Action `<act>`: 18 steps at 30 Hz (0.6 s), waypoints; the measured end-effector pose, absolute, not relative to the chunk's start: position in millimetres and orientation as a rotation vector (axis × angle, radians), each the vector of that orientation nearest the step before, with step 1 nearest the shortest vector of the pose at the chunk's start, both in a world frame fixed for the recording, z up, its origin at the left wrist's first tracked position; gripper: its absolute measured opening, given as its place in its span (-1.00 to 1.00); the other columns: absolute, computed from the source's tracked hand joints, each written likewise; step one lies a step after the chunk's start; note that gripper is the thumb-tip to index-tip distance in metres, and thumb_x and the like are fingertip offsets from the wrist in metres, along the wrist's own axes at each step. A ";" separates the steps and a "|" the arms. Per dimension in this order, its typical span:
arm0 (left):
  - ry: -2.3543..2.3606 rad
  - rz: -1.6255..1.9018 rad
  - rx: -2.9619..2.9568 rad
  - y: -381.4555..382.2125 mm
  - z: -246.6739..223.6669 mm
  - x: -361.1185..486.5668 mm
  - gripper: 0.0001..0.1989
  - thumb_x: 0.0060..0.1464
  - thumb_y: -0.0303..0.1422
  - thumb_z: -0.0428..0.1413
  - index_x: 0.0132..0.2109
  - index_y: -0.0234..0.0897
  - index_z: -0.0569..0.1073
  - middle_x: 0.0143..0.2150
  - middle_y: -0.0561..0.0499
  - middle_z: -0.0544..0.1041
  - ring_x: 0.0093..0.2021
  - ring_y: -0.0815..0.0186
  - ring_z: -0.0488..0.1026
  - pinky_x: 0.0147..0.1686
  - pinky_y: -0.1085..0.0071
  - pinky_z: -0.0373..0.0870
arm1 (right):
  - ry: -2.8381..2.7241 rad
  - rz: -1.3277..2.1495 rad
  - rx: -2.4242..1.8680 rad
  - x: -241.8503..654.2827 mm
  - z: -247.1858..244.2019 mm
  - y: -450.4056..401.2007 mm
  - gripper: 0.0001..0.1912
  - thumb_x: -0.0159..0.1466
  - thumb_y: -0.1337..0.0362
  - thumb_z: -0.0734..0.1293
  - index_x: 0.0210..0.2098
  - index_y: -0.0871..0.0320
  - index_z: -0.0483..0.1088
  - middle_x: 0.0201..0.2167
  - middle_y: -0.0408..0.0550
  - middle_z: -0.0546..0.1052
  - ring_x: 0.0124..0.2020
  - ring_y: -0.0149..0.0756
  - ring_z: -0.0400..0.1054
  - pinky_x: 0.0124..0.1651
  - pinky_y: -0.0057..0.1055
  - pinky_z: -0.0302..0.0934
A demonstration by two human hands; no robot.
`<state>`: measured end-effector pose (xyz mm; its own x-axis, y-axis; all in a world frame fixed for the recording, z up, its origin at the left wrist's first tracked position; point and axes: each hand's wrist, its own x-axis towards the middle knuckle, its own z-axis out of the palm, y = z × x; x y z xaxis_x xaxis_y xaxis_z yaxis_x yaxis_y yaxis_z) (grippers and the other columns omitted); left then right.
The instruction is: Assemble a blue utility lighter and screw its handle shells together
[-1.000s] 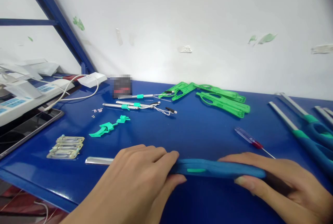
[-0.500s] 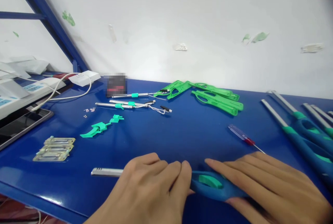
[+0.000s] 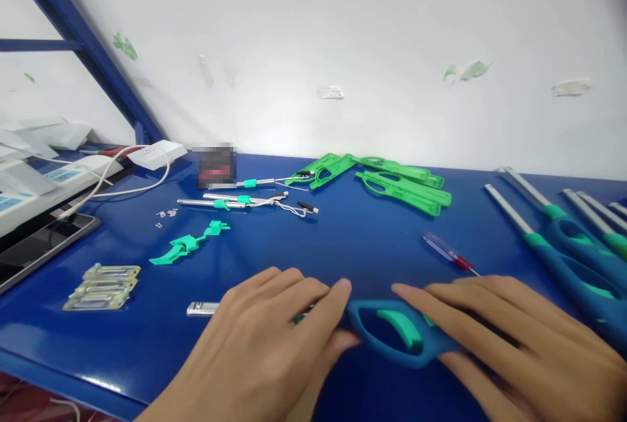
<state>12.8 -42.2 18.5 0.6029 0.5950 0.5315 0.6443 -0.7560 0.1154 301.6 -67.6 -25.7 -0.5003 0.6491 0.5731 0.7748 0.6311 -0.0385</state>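
A blue lighter (image 3: 416, 350) with a teal trigger inside its loop lies across the space between both hands, low in the view. My left hand (image 3: 274, 337) is wrapped round its neck, and the metal tube tip (image 3: 202, 309) sticks out to the left. My right hand (image 3: 529, 343) grips the handle's right end between thumb and fingers. Just beyond my right hand lies a screwdriver (image 3: 445, 251) with a clear and red handle. The handle's far right end is hidden under my right hand.
Green shell halves (image 3: 401, 193) lie at the back. Metal tubes with wires (image 3: 245, 200), teal parts (image 3: 183, 247) and clear yellowish pieces (image 3: 102, 288) are on the left. More blue lighters (image 3: 573, 272) lie at the right. A phone (image 3: 44, 245) and power strip (image 3: 73, 177) are at the left edge.
The lighter has turned slightly in both hands, showing more of its loop and trigger. Its tube tip sits a little higher and further right. Both hands keep hold, and the view has shifted slightly.
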 end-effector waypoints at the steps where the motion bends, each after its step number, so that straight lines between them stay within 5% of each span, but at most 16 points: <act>1: -1.065 -0.872 -2.760 -40.7 18.7 12.0 -0.81 0.49 -0.33 0.07 0.12 -0.20 0.52 -0.12 0.08 0.72 -0.20 0.22 0.68 -0.07 0.19 0.59 | -2.300 -0.291 -1.134 301.6 -28.1 -67.5 -0.54 0.53 0.34 0.24 0.37 -0.06 0.39 0.07 -0.12 0.58 0.04 -0.22 0.46 0.25 -0.17 0.16; 6: -1.043 -0.984 -2.784 -35.1 22.7 10.5 -0.87 0.40 -0.48 0.14 0.01 -0.18 0.52 -0.20 0.09 0.69 -0.26 0.23 0.61 -0.31 0.28 0.49 | -2.299 -0.308 -1.117 298.2 -25.3 -66.4 -0.47 0.47 0.37 0.28 0.40 0.01 0.33 0.10 -0.06 0.46 0.07 -0.27 0.43 0.24 -0.32 0.17; 13: -1.090 -1.014 -2.790 -35.2 22.1 8.8 -0.75 0.32 -0.60 0.16 0.02 -0.16 0.48 -0.15 0.13 0.62 -0.21 0.29 0.51 -0.13 0.31 0.45 | -2.290 -0.409 -1.100 297.5 -18.5 -64.3 -0.72 0.54 0.23 0.28 0.20 -0.01 0.46 -0.01 -0.19 0.56 -0.14 -0.45 0.54 -0.11 -0.46 0.30; 18: -1.028 -0.968 -2.731 -36.4 17.9 6.4 -0.55 0.31 -0.68 0.08 0.23 -0.22 0.43 -0.05 0.06 0.60 -0.09 0.28 0.50 0.01 0.31 0.43 | -2.294 -0.311 -1.071 303.5 -27.2 -66.3 -0.72 0.55 0.16 0.31 0.20 0.00 0.47 -0.01 -0.32 0.68 -0.06 -0.44 0.56 0.28 -0.49 0.16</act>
<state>6.4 -36.4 17.9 0.5787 0.5723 0.5810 0.6144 -0.7745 0.1509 303.5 -66.3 -27.2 -0.5079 0.6231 0.5948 0.7589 0.6504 -0.0333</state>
